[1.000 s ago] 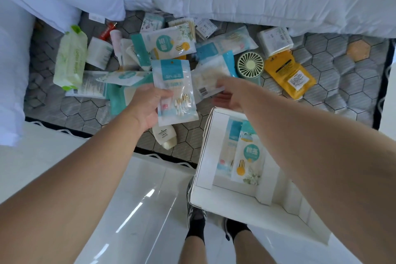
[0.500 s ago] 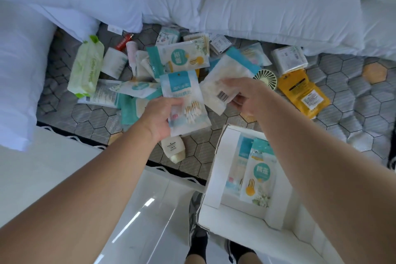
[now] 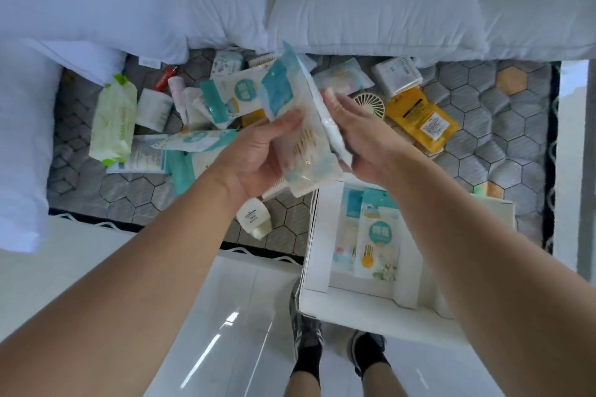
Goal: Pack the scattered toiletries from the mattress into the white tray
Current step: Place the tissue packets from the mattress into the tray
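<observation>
Crinkly plastic film is what both hands are busy with. The left hand [image 3: 258,155] has thumb and fingers curled round a cotton swab packet [image 3: 301,145]. The right hand [image 3: 364,138] lays fairly straight fingers flat against a second packet [image 3: 321,106] pressed to the first, and I can't see its thumb from here. The pair is in the air, tilted on edge, above the grey mattress [image 3: 516,138] and just far of the white tray [image 3: 314,251]. One slot of the tray already holds upright swab packets [image 3: 379,235]. I'd say the job now is to square the two packets into one neat stack. Tap the bottom edges level, keep them sandwiched so the slick film can't slide, then lower them upright into that same slot beside the ones there rather than dropping them. The tray seems to jut past the near edge of the mattress, so a light touch would suit. Plenty waits to the left and far side, including a green wipes pack [image 3: 113,119], a yellow pouch [image 3: 422,119] and a small white bottle [image 3: 254,217].
</observation>
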`<state>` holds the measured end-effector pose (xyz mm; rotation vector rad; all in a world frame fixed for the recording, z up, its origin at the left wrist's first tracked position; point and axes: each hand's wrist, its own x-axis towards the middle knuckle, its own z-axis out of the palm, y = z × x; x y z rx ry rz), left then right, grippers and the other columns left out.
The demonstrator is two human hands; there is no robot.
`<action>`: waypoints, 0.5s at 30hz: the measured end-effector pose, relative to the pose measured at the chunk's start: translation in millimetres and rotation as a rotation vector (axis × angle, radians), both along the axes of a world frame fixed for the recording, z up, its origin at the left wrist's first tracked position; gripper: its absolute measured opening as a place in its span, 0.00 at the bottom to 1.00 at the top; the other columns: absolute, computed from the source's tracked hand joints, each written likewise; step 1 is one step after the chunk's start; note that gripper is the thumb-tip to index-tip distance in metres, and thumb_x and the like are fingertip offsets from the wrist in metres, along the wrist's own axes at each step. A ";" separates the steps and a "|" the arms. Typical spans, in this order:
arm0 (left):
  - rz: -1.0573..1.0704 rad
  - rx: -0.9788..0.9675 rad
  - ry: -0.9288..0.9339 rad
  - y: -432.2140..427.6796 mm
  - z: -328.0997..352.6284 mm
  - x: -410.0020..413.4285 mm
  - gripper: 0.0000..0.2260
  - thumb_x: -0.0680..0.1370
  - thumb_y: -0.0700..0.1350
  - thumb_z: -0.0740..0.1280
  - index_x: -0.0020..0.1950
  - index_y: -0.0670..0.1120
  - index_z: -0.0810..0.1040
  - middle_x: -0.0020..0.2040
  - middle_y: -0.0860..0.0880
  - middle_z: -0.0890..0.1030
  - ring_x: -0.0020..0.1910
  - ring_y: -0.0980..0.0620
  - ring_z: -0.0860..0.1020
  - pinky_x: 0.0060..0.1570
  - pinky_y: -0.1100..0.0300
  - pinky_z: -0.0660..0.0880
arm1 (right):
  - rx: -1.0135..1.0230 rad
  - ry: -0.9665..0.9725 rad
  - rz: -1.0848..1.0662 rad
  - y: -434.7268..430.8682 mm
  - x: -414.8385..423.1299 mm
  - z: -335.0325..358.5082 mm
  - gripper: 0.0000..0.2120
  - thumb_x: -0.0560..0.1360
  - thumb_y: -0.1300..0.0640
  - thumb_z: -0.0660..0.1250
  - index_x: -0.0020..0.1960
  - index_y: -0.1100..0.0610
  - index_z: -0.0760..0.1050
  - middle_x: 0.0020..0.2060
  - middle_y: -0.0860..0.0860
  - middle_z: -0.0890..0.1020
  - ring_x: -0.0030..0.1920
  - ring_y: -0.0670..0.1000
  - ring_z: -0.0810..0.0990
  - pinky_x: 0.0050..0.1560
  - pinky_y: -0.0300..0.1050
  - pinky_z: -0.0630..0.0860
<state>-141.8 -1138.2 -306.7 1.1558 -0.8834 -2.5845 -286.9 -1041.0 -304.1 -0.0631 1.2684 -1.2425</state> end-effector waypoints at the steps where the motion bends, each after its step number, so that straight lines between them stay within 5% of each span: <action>1: -0.014 -0.016 0.030 3.8 2.7 -4.8 0.21 0.73 0.44 0.72 0.66 0.41 0.76 0.54 0.45 0.83 0.52 0.48 0.83 0.53 0.50 0.82 | -0.022 -0.025 -0.009 1.7 6.0 3.1 0.13 0.81 0.49 0.65 0.62 0.53 0.80 0.52 0.60 0.85 0.47 0.60 0.83 0.47 0.55 0.81; 5: -0.086 -0.114 -0.014 18.3 11.8 -13.4 0.17 0.73 0.45 0.72 0.61 0.43 0.80 0.50 0.47 0.85 0.48 0.50 0.85 0.48 0.52 0.83 | -0.058 -0.030 -0.158 16.6 9.3 16.7 0.11 0.82 0.54 0.65 0.49 0.59 0.83 0.42 0.57 0.84 0.41 0.56 0.83 0.48 0.52 0.81; 7: -0.105 -0.134 -0.003 22.6 12.3 -10.6 0.14 0.75 0.42 0.71 0.59 0.43 0.80 0.53 0.45 0.86 0.52 0.46 0.85 0.51 0.49 0.82 | -0.100 -0.102 -0.101 27.4 5.7 26.5 0.19 0.83 0.47 0.61 0.54 0.61 0.82 0.46 0.58 0.84 0.47 0.58 0.83 0.54 0.53 0.79; 10: -0.069 -0.209 -0.074 30.1 18.5 -6.4 0.25 0.71 0.39 0.75 0.67 0.37 0.76 0.59 0.40 0.84 0.57 0.41 0.84 0.54 0.44 0.82 | -0.102 -0.135 0.129 49.1 3.5 33.5 0.34 0.76 0.32 0.58 0.69 0.57 0.76 0.59 0.57 0.84 0.61 0.60 0.82 0.66 0.61 0.75; 12: -0.083 -0.328 -0.154 36.8 25.0 -4.7 0.25 0.69 0.39 0.77 0.65 0.38 0.77 0.55 0.44 0.87 0.53 0.46 0.86 0.48 0.50 0.84 | -0.009 -0.029 0.147 65.5 5.0 33.2 0.29 0.74 0.36 0.66 0.65 0.55 0.79 0.58 0.57 0.84 0.59 0.60 0.83 0.65 0.63 0.75; 15: -0.103 -0.433 -0.224 46.0 31.6 -2.8 0.14 0.71 0.37 0.77 0.54 0.44 0.80 0.45 0.49 0.87 0.39 0.58 0.86 0.30 0.68 0.77 | 0.059 0.069 -0.033 89.1 3.3 25.4 0.14 0.77 0.55 0.71 0.58 0.62 0.80 0.56 0.63 0.84 0.56 0.65 0.84 0.62 0.66 0.77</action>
